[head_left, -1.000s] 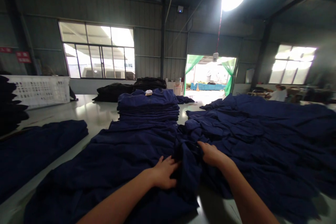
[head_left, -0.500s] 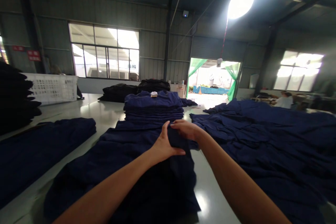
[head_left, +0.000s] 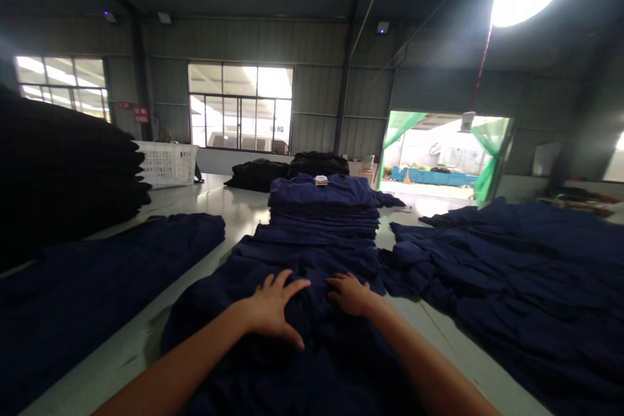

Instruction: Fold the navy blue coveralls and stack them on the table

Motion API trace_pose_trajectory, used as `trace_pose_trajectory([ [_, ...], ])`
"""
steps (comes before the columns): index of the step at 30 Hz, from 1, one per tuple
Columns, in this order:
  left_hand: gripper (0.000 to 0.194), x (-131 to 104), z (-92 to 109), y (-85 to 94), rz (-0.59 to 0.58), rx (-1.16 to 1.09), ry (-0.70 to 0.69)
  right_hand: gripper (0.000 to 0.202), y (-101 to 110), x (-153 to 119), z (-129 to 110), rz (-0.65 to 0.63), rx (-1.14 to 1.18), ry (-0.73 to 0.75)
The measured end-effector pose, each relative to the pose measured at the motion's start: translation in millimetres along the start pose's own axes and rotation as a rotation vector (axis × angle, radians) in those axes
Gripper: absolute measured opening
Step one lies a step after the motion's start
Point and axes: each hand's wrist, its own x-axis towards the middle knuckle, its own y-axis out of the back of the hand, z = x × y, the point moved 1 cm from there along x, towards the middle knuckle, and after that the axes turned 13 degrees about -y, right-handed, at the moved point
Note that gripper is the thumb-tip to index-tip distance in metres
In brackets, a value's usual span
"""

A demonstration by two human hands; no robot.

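Observation:
A dark navy garment [head_left: 312, 357] is spread over the table in front of me, its exact kind not clear. My left hand [head_left: 275, 309] rests on it with the fingers and thumb spread. To the right, my right hand [head_left: 351, 294] lies on the same cloth, fingers stretched forward and slightly apart. Just beyond the hands stands a stack of folded navy garments [head_left: 324, 205], with a white neck label on the top one.
On the right lies a heap of loose navy garments [head_left: 511, 273]. Another navy garment [head_left: 121, 273] is on the left, near a tall black pile of clothes [head_left: 63, 175]. A white plastic basket [head_left: 168, 162] and black folded clothes [head_left: 260, 174] stand farther back on the pale table [head_left: 433, 318].
My hands were close together at the garment's right edge, gripping raised cloth. Now they are apart and flat on it, nearer to me. The view has turned left.

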Motion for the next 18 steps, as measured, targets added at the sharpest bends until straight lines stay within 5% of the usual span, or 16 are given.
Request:
trace_pose_trajectory([
  [2,0.055,1,-1,-4.6,-0.013,-0.08,0.012,0.049,-3,1,5,-0.023,0.018,-0.047],
  [4,0.025,-1,-18,7.8,0.177,-0.272,0.169,0.048,1,3,19,-0.036,0.032,-0.128],
  [5,0.02,-4,-32,19.2,0.345,-0.386,0.352,0.047,4,3,27,-0.036,0.027,-0.186],
  [8,0.025,-19,-69,58.7,0.589,-0.362,0.578,0.041,12,0,37,0.013,-0.016,-0.293],
  [11,0.035,-30,-89,79.9,0.719,-0.299,0.685,0.036,13,-8,17,0.12,-0.079,-0.236],
  [15,0.05,-29,-95,68.3,0.603,-0.018,0.544,0.047,-3,-20,-27,0.098,-0.072,-0.162],
  [18,0.038,-31,-103,58.3,0.484,0.217,0.449,0.064,-24,-23,-36,0.004,-0.03,-0.121],
])
